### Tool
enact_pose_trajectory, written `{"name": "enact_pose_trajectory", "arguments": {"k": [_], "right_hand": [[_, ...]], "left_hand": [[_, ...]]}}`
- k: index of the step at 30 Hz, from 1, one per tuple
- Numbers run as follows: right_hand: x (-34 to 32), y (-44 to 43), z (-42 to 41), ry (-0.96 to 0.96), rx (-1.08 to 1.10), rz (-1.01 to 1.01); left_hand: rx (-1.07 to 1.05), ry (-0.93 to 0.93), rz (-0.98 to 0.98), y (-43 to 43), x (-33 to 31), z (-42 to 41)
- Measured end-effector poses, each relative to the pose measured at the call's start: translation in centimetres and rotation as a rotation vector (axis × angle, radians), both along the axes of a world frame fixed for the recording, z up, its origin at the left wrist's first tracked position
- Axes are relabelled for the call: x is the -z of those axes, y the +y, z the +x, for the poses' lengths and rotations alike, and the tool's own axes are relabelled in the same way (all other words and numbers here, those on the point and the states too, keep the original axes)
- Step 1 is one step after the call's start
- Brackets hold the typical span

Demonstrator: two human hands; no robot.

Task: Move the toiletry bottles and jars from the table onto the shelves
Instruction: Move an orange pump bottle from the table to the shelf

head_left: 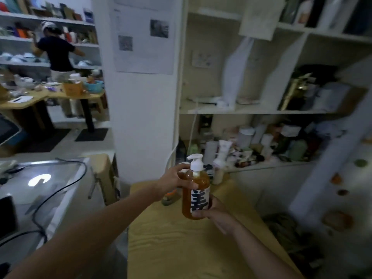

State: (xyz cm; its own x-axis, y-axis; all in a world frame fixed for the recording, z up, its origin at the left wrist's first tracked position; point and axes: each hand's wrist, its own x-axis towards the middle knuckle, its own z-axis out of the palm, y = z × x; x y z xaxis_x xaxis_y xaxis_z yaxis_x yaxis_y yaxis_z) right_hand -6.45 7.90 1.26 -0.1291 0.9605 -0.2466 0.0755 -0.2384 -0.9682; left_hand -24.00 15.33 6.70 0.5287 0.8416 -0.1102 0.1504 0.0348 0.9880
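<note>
- Both hands are on the amber pump bottle [202, 184], held upright in the air above the wooden table [181, 248]
- Left hand [175, 181] curls round the bottle's shoulder from the left, thumb lying across the front just under the white pump head [195, 162]
- Right hand [216, 213] wraps the base from the right and below, thumb pressed across the lowest part of the front, fingers hidden behind the bottle
- Between the two grips runs the white label [201, 202] with bold dark lettering, facing the camera
- Just beyond the grip, at the table's far end, a pale bottle [218, 173] stands upright, with a dark-labelled bottle [208, 170] beside it, half hidden by the held one
- Below the left hand a small orange and green object [169, 198] lies on the table, too blurred to identify
- Past the grip and up to the right, the lower shelf [271, 165] is crowded with tubes, jars and bottles [251, 141]
- Far off to the upper left of the grip, another person [57, 53] stands with their back turned at a wall of shelves
</note>
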Motion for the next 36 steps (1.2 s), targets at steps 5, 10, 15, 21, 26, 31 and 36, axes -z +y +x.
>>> {"name": "enact_pose_trajectory", "arguments": {"k": [5, 10, 15, 21, 26, 31, 36], "right_hand": [[-2.9, -9.1, 8.2, -0.060, 0.247, 0.067], [-4.9, -21.6, 16.7, -0.060, 0.579, 0.147], [-6.9, -38.9, 25.3, -0.158, 0.770, 0.191], [-8.0, -58.4, 32.5, -0.220, 1.216, 0.160], [-8.2, -72.0, 35.4, -0.238, 1.466, 0.154], [-8.4, -82.7, 36.1, -0.258, 1.627, 0.181], [-7.5, -92.5, 37.7, -0.331, 1.758, 0.155]], "left_hand": [[0.205, -0.029, 0.062, -5.0, -2.6, 10.2], [0.482, -0.051, 0.153, -14.8, -5.4, 22.1], [0.746, -0.130, 0.096, -29.4, -6.4, 35.2], [1.029, -0.204, 0.062, -47.8, -7.3, 48.1], [1.352, -0.221, 0.017, -61.4, -8.3, 54.8], [1.577, -0.228, 0.028, -72.8, -8.4, 59.7], [1.718, -0.231, -0.039, -83.4, -6.8, 64.4]]}}
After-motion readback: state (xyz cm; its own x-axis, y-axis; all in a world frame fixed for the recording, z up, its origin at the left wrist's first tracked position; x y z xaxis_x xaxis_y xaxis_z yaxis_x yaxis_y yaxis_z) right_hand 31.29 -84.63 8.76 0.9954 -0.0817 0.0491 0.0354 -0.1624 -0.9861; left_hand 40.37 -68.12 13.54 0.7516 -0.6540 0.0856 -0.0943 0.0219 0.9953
